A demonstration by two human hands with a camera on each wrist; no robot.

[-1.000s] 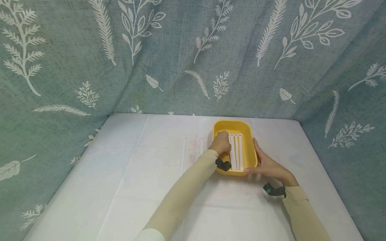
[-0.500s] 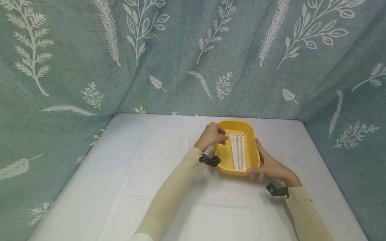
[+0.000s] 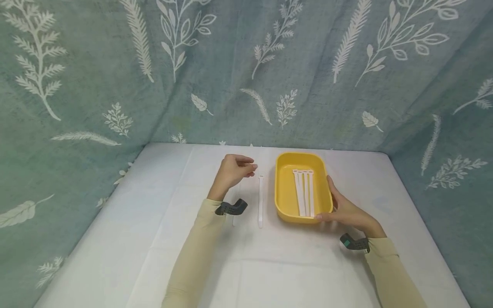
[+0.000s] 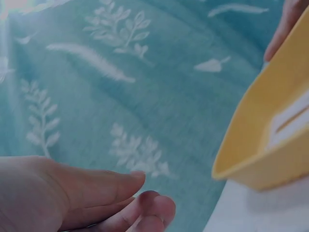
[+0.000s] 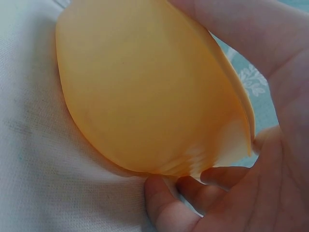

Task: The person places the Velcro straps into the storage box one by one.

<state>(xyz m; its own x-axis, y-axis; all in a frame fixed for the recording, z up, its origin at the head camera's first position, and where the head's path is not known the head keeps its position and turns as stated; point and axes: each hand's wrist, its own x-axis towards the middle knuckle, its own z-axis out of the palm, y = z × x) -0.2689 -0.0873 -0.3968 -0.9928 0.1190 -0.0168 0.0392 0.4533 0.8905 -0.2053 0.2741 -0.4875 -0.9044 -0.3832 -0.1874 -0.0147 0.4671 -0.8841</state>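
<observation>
My left hand [image 3: 232, 174] hovers left of the yellow tray [image 3: 285, 194], over the white table. Its fingers are loosely bent, and the left wrist view shows nothing between the thumb and fingers [image 4: 104, 186]. With my right hand [image 3: 348, 215] I grip the tray's near right side, thumb at the rim and the other fingers around the outer wall [image 5: 130, 87]. Several flat white cable ties [image 3: 301, 194] with slotted heads lie side by side inside the tray. One more white cable tie [image 3: 260, 203] lies lengthwise on the table between my left hand and the tray.
Another white strip [image 3: 233, 220] lies on the table, mostly hidden by my left hand and wrist camera. Blue-green leaf-patterned cloth [image 3: 231, 107] hangs behind the table [image 3: 285, 273] and along both sides. The tray stands near the far edge.
My left hand has come up out of the tray and moved left, past the nearer loose cable tie, which now shows whole. My right hand keeps its grip on the tray.
</observation>
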